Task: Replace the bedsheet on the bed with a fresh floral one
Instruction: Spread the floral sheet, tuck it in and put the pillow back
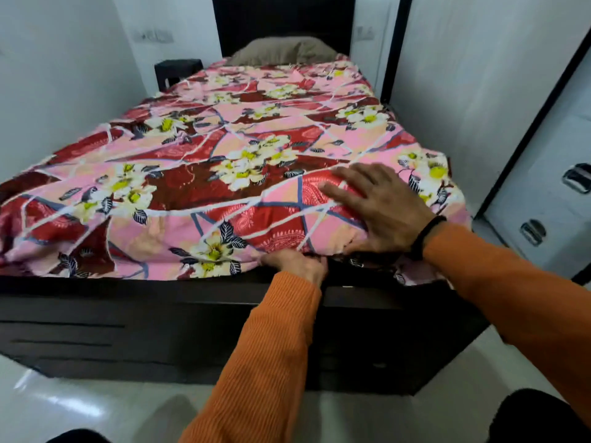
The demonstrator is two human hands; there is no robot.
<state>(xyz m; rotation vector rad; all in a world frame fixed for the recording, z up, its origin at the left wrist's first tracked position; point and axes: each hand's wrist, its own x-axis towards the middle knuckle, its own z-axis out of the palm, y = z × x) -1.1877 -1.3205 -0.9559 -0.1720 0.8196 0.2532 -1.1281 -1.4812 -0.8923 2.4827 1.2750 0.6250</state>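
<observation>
A: What is seen on the bed (224, 318)?

B: A floral bedsheet (224, 145), pink and red with white and yellow flowers, is spread over the whole mattress from the foot end to the headboard (281, 17). It is rumpled in places. Along the foot end its edge hangs down over the front of the mattress, just above the dark wooden frame.

A: How are the hands placed?

B: The right hand (380, 206) is laid flat on the sheet near the right foot corner, with the fingers straight and spread; nothing is gripped by it. The left hand (297, 265) is set lower, at the sheet's bottom edge where mattress meets frame. Its fingers are curled in at that edge, and cloth seems to be pinched there, though the fingertips are hidden by the fabric. Both arms are covered by orange sleeves, and a dark band is worn on the right wrist.

A: Is anything held in or on anything else?

B: A brown pillow (281, 51) is propped at the head end against the headboard, partly on the sheet. A wardrobe (543, 199) with metal handles is seen at the right, with its drawers closed, so their contents cannot be told. A dark side table (177, 70) is seen beside the bed's far left corner.
</observation>
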